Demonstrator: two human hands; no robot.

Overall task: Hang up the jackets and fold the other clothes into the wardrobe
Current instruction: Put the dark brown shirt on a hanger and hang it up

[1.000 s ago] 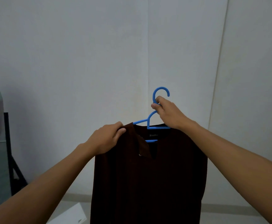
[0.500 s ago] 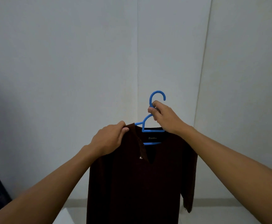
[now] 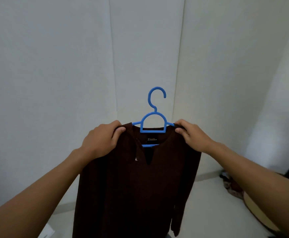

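— Holding what?
— My left hand (image 3: 101,140) and right hand (image 3: 192,135), arms outstretched, each pinch a shoulder of the brown garment (image 3: 137,182), hanging on the blue hanger (image 3: 153,120) before the white wall (image 3: 54,66).

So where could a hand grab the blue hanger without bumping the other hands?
The blue hanger has its hook and neck bare, up above the dark brown garment. The loop under the hook is free too. It is crowded at the shoulders: the left hand grips one and the right hand grips the other.
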